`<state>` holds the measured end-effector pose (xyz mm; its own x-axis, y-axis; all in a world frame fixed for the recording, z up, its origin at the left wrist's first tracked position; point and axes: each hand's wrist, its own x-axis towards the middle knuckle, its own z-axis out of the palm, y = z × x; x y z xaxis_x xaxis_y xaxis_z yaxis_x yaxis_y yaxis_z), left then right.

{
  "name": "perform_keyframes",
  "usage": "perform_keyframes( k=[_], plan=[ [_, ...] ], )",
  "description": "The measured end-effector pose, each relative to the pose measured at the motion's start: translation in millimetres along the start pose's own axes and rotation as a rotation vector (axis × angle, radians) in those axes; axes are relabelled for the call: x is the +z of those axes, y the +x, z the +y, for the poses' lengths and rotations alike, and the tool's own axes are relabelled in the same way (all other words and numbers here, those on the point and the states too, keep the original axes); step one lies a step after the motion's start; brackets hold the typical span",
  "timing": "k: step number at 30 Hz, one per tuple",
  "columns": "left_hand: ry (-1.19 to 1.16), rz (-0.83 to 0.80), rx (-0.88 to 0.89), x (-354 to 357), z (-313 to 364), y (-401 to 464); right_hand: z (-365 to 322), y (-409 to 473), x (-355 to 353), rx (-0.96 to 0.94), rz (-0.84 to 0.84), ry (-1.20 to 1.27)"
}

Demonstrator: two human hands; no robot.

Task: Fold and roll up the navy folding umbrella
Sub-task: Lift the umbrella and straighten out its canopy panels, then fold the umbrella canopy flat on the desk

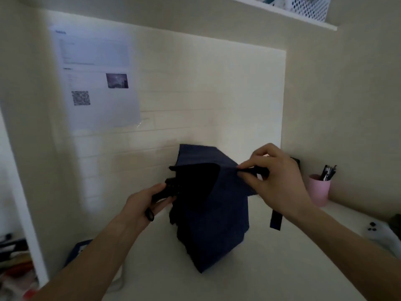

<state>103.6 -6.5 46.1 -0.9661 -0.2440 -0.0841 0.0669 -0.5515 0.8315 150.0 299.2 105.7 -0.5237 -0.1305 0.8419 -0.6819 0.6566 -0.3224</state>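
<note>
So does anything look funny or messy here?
Only the navy umbrella: its cloth hangs loose and bunched, not rolled yet, and its strap dangles free under the right hand. Nothing looks spilled or broken.

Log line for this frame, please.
fold umbrella | left hand grips handle | right hand pinches canopy fold | strap hanging loose

White desk [271, 285]: pink cup [319, 191] with pens stands at right rear; white game controller [382, 235] lies at right edge; blue item [79, 249] at left edge.
</note>
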Motion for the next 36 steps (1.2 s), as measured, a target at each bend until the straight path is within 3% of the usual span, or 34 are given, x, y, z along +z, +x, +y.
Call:
perform_keyframes(
  k=[3, 7, 10, 16, 21, 24, 29, 31, 32, 34, 36],
  plan=[
    [0.081, 0.081, -0.011, 4.0, 4.9, 22.7, 10.2, 38.0, 26.9, 0.013, -0.065, 0.013],
    [0.034, 0.041, 0.255, 17.0, 27.0, 50.4, 22.1, 83.2, 59.2, -0.019, -0.047, 0.006],
    [0.029, -0.015, 0.336, 12.0, 37.7, 70.0, 27.8, 92.0, 71.9, -0.072, -0.055, -0.01],
    [0.183, -0.037, 0.192, -18.9, -10.0, 96.9, 44.1, 31.2, 96.2, -0.152, -0.286, -0.129],
    [0.287, -0.004, 0.007, -49.7, -84.9, 81.3, 58.3, -61.3, 107.3, -0.082, -0.471, -0.158],
    [0.448, 0.018, 0.016, -58.8, -103.8, 74.5, 59.4, -101.1, 108.5, -0.033, -0.535, -0.16],
    [1.352, 0.12, 0.377, -66.8, -116.8, 66.7, 51.1, -125.8, 109.3, 0.094, -0.577, -0.15],
    [1.337, 0.171, 0.653, -50.2, -115.4, 40.6, 46.9, -123.0, 105.7, 0.154, -0.566, -0.157],
    [1.251, 0.09, 0.791, -38.8, -112.7, 23.5, 45.4, -119.6, 103.5, 0.173, -0.548, -0.16],
    [1.221, -0.268, 0.88, -17.8, -108.8, -13.3, 41.8, -110.0, 98.3, 0.192, -0.518, -0.177],
    [1.487, -0.52, 0.892, -7.9, -116.4, -36.4, 36.8, -99.8, 91.3, 0.215, -0.496, -0.171]
  ],
)
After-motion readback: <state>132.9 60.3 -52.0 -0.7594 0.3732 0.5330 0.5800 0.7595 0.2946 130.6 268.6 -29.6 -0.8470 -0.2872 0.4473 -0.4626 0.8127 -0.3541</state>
